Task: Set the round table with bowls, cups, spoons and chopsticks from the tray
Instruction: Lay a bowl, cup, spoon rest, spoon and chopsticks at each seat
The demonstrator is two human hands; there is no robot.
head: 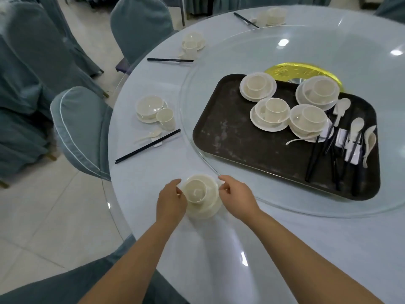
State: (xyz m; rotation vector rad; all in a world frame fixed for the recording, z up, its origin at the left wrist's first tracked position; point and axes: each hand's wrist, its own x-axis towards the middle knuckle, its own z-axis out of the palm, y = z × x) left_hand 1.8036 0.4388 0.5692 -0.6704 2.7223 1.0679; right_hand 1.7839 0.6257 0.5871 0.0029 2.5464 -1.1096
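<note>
Two hands, left (171,201) and right (237,199), pinch the plate (208,210) rim under stacked bowl (211,185) and cup (195,191): light, slick, breakable, best held at opposite edges.

chairs (81,130) blue-grey fabric covers, two drawn up at the bench's left edge | more covered chairs (28,69) far left | floor (54,227) pale tile | gold disc (302,72) under the glass turntable (219,69) at bench centre
</note>
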